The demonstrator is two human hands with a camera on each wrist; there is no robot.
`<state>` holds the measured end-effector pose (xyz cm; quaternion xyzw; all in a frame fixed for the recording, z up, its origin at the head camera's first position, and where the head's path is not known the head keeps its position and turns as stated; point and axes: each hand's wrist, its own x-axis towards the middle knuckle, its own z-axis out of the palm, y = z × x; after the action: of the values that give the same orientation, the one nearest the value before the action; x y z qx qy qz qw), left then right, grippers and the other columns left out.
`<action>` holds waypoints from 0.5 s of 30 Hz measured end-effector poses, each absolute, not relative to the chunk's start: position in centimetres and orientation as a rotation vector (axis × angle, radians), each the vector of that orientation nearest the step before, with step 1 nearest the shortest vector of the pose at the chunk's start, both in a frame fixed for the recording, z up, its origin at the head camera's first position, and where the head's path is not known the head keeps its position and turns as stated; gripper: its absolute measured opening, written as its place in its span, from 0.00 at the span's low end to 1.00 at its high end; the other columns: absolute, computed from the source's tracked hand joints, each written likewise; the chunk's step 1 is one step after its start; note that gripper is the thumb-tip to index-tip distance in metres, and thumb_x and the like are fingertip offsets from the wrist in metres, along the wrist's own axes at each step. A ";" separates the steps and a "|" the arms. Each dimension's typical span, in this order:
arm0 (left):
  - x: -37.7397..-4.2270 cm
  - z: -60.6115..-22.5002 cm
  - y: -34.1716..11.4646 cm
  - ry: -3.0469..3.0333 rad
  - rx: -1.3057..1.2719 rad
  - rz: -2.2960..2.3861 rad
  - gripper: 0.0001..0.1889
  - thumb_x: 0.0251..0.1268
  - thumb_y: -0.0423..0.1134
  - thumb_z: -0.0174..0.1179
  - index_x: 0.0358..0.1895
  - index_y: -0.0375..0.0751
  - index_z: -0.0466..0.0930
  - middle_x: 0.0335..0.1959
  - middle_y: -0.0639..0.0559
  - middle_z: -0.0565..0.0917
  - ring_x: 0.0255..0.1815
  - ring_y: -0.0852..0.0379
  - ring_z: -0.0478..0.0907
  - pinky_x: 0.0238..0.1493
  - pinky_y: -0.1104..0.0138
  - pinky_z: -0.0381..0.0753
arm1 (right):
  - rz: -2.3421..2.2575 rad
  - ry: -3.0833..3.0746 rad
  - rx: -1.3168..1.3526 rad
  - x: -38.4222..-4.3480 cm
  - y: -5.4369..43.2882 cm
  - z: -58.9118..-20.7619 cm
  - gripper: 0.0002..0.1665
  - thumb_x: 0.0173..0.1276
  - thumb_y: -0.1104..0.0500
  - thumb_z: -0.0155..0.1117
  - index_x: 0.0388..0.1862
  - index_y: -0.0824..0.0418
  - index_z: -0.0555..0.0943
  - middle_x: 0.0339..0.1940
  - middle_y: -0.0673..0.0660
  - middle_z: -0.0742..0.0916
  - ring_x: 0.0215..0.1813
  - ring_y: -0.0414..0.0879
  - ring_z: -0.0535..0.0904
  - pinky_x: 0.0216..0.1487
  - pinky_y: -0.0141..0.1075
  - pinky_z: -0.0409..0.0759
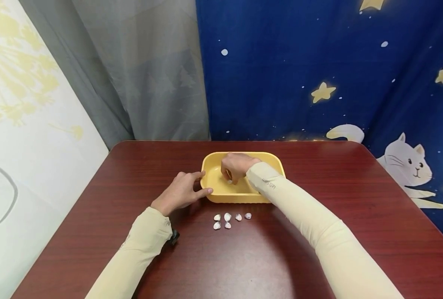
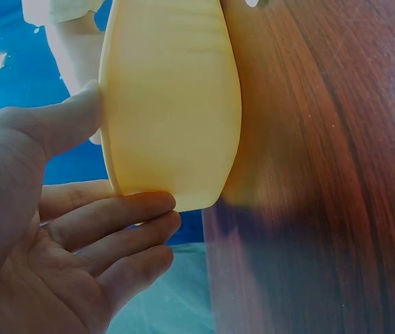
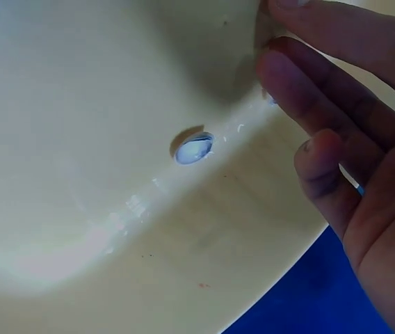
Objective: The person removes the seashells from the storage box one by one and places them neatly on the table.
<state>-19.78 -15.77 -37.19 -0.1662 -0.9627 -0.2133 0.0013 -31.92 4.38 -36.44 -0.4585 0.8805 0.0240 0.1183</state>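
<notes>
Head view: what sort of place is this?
Probably an indoor room or booth screened with fabric: a reddish-brown table stands before a grey curtain and a star-patterned blue curtain.

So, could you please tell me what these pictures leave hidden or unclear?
Head view: part of the floor of the yellow tub, behind the cream right sleeve.
Head view: what the black item is, partly hidden by the left sleeve.
Right wrist view: the bluish-white bit, mostly behind the right hand.
Right wrist view: whether that hand pinches anything; the top edge crops that spot.
</notes>
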 end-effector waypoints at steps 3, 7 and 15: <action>-19.9 -37.3 -15.8 -3.021 -0.522 -0.669 0.35 0.65 0.54 0.66 0.68 0.33 0.74 0.62 0.38 0.83 0.62 0.46 0.82 0.62 0.54 0.81 | 0.075 2.587 -1.345 -31.8 4.5 -36.0 0.07 0.49 0.64 0.77 0.22 0.53 0.88 0.24 0.45 0.87 0.31 0.39 0.79 0.29 0.29 0.77; -19.8 -37.2 -15.8 -3.021 -0.510 -0.669 0.36 0.65 0.55 0.66 0.68 0.33 0.74 0.61 0.38 0.83 0.61 0.44 0.81 0.62 0.53 0.81 | 0.065 2.616 -1.322 -31.6 4.8 -34.9 0.06 0.52 0.62 0.78 0.23 0.52 0.88 0.25 0.45 0.87 0.28 0.40 0.81 0.29 0.31 0.78; -19.8 -37.0 -15.7 -3.036 -0.505 -0.662 0.36 0.65 0.55 0.66 0.68 0.33 0.74 0.62 0.38 0.83 0.62 0.44 0.81 0.62 0.53 0.81 | 0.019 2.611 -1.275 -30.9 5.9 -32.7 0.07 0.54 0.66 0.73 0.25 0.53 0.87 0.23 0.46 0.86 0.19 0.38 0.82 0.26 0.31 0.80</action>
<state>-19.85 -15.67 -37.03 -0.1604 -0.9644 -0.2103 -0.0033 -30.93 5.88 -32.74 -0.4358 0.8923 0.0066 0.1176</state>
